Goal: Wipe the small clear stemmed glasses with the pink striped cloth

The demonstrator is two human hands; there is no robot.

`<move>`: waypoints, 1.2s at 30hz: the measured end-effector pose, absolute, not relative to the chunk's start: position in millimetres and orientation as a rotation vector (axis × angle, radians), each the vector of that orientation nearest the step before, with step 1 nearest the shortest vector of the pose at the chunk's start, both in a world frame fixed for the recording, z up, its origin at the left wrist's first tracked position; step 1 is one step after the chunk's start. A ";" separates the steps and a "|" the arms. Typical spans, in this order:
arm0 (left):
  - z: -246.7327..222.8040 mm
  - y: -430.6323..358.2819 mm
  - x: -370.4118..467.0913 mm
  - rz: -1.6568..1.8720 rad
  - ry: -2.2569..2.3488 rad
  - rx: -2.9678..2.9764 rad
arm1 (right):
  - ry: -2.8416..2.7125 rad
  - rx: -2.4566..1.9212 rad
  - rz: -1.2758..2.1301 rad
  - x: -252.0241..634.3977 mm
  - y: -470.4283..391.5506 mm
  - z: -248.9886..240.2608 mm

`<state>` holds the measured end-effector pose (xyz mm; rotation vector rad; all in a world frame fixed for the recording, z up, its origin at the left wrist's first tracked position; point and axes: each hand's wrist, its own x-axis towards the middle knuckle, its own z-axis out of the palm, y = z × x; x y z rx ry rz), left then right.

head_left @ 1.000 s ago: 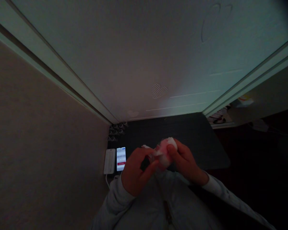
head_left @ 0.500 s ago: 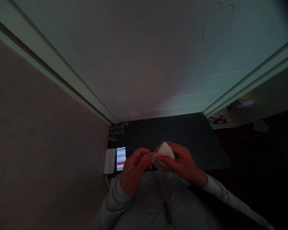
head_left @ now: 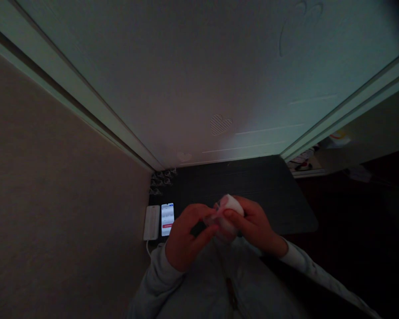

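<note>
Since the frame half a second earlier, the left hand [head_left: 184, 237] had gone from bunched fingers to a looser curl, its thumb and forefinger parted with a dark gap between them, and the right thumb had shifted onto the white part of the pink-and-white bundle [head_left: 226, 227]. The left fingertips met at the bundle's clear wrap [head_left: 210, 219], seemingly pinching it, though blur hid the exact contact. The right hand [head_left: 257, 228] gripped the bundle from the other side, thumb over the front and fingers behind. The bundle was held between both hands, in front of the person's jacket [head_left: 199, 283] and near the close edge of the dark table [head_left: 262, 190]. On the table, a lit phone [head_left: 167, 217] lay beside a white rectangular device [head_left: 151, 223] with a white cable [head_left: 148, 249]. Small clear objects [head_left: 161, 180] sat in the far left corner, by the heart-patterned panel [head_left: 186, 102]
</note>
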<state>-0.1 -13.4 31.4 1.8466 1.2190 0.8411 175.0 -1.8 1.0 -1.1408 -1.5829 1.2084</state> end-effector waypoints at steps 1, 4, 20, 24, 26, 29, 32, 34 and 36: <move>31.8 -13.2 0.7 0.823 1.217 1.845 | -1.583 -1.123 1.223 175.0 -1.6 1.5; 32.2 -13.1 2.5 0.779 1.255 1.785 | -1.536 -1.106 1.258 174.4 -1.7 0.8; 30.6 -16.4 2.8 0.814 1.324 1.611 | -1.532 -1.163 0.796 174.3 0.5 -4.7; 28.2 -17.0 1.4 0.810 1.321 1.600 | -1.577 -1.152 0.858 177.1 0.7 -4.0; 27.4 -16.8 0.7 0.804 1.323 1.605 | -1.602 -1.127 0.933 178.2 1.5 -3.8; 28.1 -15.8 0.2 0.797 1.309 1.620 | -1.624 -1.074 1.025 180.4 2.6 -3.4; 29.9 -14.8 0.2 0.795 1.268 1.615 | -1.633 -1.033 1.072 183.6 3.3 -3.1; 30.5 -14.5 0.2 0.799 1.250 1.597 | -1.657 -0.999 1.103 186.0 3.7 -2.6; 30.3 -14.6 0.1 0.794 1.247 1.580 | -1.702 -0.970 1.125 188.1 4.2 -1.8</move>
